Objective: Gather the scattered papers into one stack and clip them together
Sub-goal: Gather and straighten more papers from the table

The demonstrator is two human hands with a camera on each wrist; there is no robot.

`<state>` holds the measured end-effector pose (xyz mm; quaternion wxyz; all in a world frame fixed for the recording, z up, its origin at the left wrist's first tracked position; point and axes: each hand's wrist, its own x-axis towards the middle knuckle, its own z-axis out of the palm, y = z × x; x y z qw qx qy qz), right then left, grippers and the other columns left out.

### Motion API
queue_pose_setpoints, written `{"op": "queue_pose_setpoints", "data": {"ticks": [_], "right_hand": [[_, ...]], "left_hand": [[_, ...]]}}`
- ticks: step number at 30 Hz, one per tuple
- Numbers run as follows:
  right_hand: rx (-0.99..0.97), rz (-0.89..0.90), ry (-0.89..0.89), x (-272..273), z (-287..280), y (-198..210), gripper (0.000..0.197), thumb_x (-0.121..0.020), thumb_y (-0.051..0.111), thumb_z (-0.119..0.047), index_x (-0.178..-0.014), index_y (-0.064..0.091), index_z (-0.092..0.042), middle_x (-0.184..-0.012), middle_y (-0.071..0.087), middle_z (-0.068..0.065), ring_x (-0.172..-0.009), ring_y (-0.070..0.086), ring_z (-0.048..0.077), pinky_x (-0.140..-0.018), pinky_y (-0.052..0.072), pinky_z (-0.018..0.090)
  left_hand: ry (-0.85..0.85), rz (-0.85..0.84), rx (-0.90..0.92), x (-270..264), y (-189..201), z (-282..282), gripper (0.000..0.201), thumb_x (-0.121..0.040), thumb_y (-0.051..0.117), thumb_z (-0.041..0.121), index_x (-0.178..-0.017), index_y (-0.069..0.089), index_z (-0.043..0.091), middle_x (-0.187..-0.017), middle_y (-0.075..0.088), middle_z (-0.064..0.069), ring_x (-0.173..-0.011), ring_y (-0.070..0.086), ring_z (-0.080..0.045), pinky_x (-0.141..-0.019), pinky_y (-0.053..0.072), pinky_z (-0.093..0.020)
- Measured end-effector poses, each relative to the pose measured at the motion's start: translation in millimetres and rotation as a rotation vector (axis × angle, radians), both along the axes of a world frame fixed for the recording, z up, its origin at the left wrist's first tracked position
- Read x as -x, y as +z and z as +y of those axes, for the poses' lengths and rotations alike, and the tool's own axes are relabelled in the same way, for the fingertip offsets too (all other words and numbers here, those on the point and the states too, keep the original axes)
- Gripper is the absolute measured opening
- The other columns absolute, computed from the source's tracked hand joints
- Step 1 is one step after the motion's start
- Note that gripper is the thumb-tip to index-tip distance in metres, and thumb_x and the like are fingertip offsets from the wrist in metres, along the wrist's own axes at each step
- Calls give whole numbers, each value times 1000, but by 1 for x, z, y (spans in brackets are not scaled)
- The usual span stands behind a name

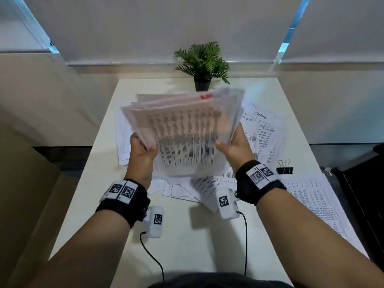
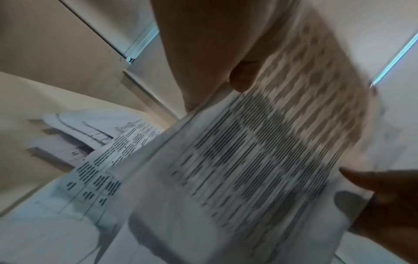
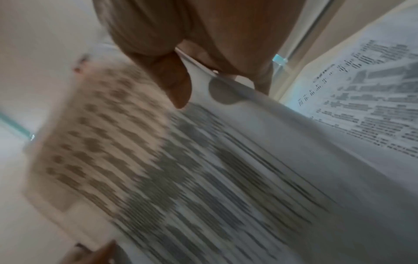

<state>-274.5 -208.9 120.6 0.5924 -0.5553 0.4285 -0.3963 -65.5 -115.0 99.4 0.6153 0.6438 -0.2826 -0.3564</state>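
Our 2 hands, left hand (image 1: 143, 152) and right hand (image 1: 234, 146), grip a partial stack (image 1: 185, 129) by its sides. Loose sheets (image 1: 311, 196) litter the counter (image 1: 187, 235); the binder clip (image 1: 284, 168) waits unused.

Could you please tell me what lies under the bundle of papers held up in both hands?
Loose printed sheets lie scattered on the white table. Whatever lies directly beneath the raised bundle of printed papers is hidden.

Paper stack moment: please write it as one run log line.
phase: gathering | left hand: grips paper stack | right hand: grips paper stack | binder clip: unused on table | loose sheets: remain
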Motion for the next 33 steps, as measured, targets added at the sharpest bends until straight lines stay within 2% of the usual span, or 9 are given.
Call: {"op": "queue_pose_setpoints", "data": {"ticks": [3, 7, 11, 16, 20, 23, 25, 28, 33], "right_hand": [[-49, -25, -37, -3, -3, 0, 48, -83, 53, 11, -118, 46, -22, -110, 65, 8, -106, 64, 23, -95, 51, 48], [19, -118, -24, -8, -4, 7, 45, -83, 57, 5, -112, 48, -28, -109, 64, 11, -107, 63, 29, -93, 51, 53], [168, -253, 25, -9, -8, 18, 38, -87, 58, -7, -117, 50, -29, -113, 58, 7, -101, 61, 24, -89, 53, 37], [233, -215, -41, -18, -11, 20, 14, -89, 50, -10, -89, 54, -24, -82, 51, -6, -73, 46, 7, -71, 41, 20], [154, -280, 12, -18, -12, 14, 40, -74, 50, -1, -104, 45, -27, -103, 50, 4, -92, 48, 16, -80, 46, 30], [1, -190, 73, -17, -6, 3, 61, -61, 48, 2, -111, 34, -29, -112, 47, 10, -100, 54, 20, -78, 53, 33], [-50, -121, 53, -20, 1, -7, 54, -71, 47, 2, -114, 33, -29, -107, 51, 8, -97, 58, 20, -77, 53, 35], [7, -110, -8, -24, 2, -12, 44, -80, 41, 5, -117, 37, -18, -102, 52, 6, -94, 57, 17, -82, 53, 38], [39, -86, -10, -21, 4, -22, 39, -80, 46, 4, -111, 40, -19, -97, 54, 1, -85, 58, 7, -71, 50, 23]], "left_hand": [[-33, 10, -2, 9, -1, 0, 48, -93, 39, -13, -135, 36, 12, -130, 56, -3, -114, 57, -9, -108, 42, -34], [1, 48, 108, 13, 6, -3, 46, -91, 42, -11, -132, 36, 10, -117, 61, -1, -98, 63, 0, -85, 52, -17], [-2, 6, 214, 8, 15, -5, 49, -83, 48, -10, -125, 36, 13, -103, 56, -1, -90, 61, -2, -76, 53, -17], [-1, -3, 275, 1, 16, -7, 50, -78, 54, -1, -121, 39, 21, -111, 48, -4, -94, 55, -8, -80, 51, -24], [46, 46, 215, -7, 3, -5, 66, -65, 46, -12, -124, 38, 17, -99, 52, -1, -86, 58, -3, -74, 52, -22], [72, 101, 89, -6, -11, -5, 67, -65, 45, -8, -128, 36, 13, -102, 57, -3, -94, 58, -12, -75, 49, -27], [78, 109, 46, 0, -15, -6, 56, -78, 44, -11, -131, 38, 7, -104, 59, -1, -96, 58, -13, -74, 48, -23], [146, 81, 58, 9, -13, -9, 43, -90, 38, -10, -131, 45, 2, -98, 60, 2, -83, 57, -1, -64, 47, -7], [163, 149, 99, 3, -22, -7, 37, -82, 46, 5, -117, 50, 15, -109, 61, -5, -96, 59, -12, -82, 51, -23]]}}
